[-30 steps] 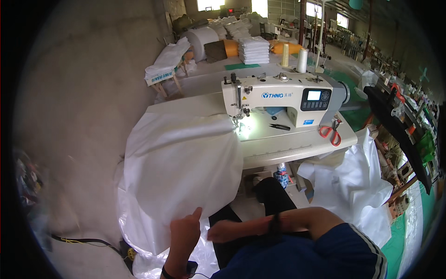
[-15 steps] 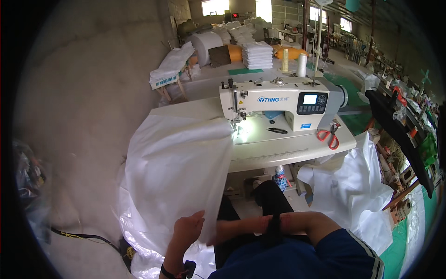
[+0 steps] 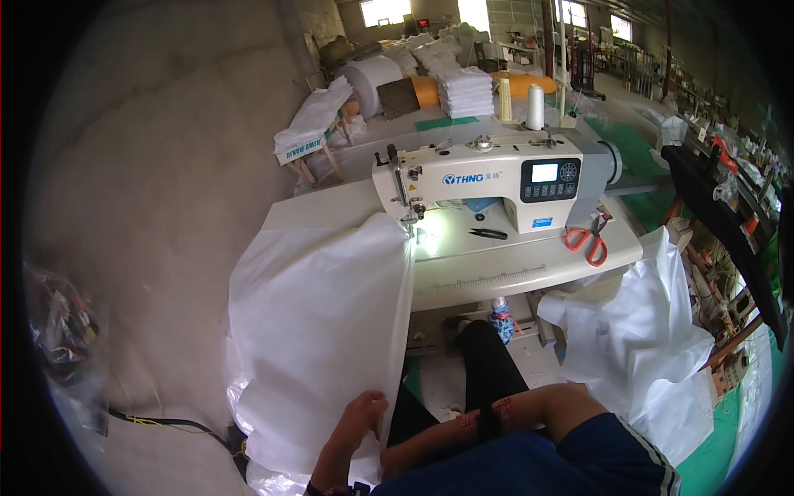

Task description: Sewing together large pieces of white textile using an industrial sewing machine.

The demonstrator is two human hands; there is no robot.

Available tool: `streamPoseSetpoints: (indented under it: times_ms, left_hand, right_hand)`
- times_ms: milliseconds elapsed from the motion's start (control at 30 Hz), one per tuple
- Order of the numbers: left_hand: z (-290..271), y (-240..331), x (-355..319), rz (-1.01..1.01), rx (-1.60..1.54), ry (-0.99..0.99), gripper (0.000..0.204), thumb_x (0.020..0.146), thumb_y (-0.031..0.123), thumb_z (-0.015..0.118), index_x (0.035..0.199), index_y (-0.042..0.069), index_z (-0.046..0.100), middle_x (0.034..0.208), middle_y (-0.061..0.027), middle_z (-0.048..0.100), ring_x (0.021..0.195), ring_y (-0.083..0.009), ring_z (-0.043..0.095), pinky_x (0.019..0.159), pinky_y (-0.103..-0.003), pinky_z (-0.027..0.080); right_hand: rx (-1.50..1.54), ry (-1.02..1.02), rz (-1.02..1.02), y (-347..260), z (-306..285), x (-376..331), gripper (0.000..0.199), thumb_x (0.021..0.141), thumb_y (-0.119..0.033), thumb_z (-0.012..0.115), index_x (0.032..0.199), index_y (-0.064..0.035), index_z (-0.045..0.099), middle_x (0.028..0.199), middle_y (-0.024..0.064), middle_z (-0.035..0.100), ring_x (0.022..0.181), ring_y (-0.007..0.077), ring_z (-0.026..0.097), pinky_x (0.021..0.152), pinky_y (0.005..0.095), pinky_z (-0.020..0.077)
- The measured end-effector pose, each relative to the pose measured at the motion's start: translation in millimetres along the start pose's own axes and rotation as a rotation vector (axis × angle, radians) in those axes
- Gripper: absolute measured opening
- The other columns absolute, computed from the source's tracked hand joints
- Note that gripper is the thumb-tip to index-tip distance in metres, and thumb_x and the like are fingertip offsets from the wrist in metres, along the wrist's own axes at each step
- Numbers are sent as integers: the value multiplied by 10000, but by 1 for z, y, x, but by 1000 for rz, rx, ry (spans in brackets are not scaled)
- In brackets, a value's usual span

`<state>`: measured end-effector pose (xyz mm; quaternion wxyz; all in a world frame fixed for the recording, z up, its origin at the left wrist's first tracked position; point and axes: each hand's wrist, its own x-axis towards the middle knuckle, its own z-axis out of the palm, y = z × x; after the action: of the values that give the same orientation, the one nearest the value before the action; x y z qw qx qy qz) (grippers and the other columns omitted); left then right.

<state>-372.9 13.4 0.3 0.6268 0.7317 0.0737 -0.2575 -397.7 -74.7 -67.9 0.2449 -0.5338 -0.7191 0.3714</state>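
Observation:
A large white sheet (image 3: 318, 322) of smooth, slightly shiny material hangs from the left of the sewing machine's table toward my lap. Its top right corner lies under the needle area of the white sewing machine (image 3: 480, 178), where a lamp shines. My left hand (image 3: 364, 416) is closed at the sheet's right edge, low down, with fingers curled on the material. My right forearm crosses in front of my body, and my right hand (image 3: 395, 461) is beside the same edge, just below the left; its fingers are hidden.
On the machine table (image 3: 488, 273) lie black thread snips (image 3: 489, 234) and red-handled scissors (image 3: 589, 241). Thread cones (image 3: 535, 109) stand behind the machine. More white material (image 3: 628, 339) hangs at the right. A dark cable (image 3: 165, 422) runs along the floor at the left.
My left hand has moved down and to the right along the sheet's edge, closer to my body. The right hand has shifted slightly lower. The whole view has shifted a little.

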Motion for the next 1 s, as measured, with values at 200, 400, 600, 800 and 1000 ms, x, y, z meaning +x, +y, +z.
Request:
streamPoseSetpoints:
  times_ms: [200,400,600,800,1000]
  left_hand:
    - [5,-18,15,29,17,38,276,840,182,618,1030,-12,567,769,-55,598,678,-145,570,541,-297,478]
    - [26,-41,33,365,500,261,234,843,201,609,960,-1,591,818,-142,616,714,-261,600,660,-380,482]
    - [33,-44,38,588,620,406,121,825,102,528,904,24,577,822,-191,594,771,-403,578,654,-438,469]
    - [21,-26,23,360,444,229,152,892,157,522,939,24,579,782,-186,609,730,-327,617,640,-386,472]
    - [18,-17,29,276,266,-50,244,895,225,556,984,-2,579,798,-168,618,753,-242,605,699,-332,468]
  right_hand:
    - [312,-14,147,2,-9,-54,328,903,-264,497,1056,9,591,904,233,636,820,354,617,734,409,465]
    - [394,154,244,-6,-22,-98,397,896,-261,508,1155,35,562,1052,227,626,952,309,611,835,379,461]
    - [367,251,422,-7,-22,-117,368,908,-274,504,1105,28,574,1002,202,639,942,293,617,848,382,465]
    - [841,730,728,-12,-24,-132,395,931,-362,478,900,8,612,783,124,668,711,211,654,669,336,509]
    - [535,752,645,-19,-10,-108,327,932,-278,460,918,16,602,797,149,659,753,237,653,697,347,511]
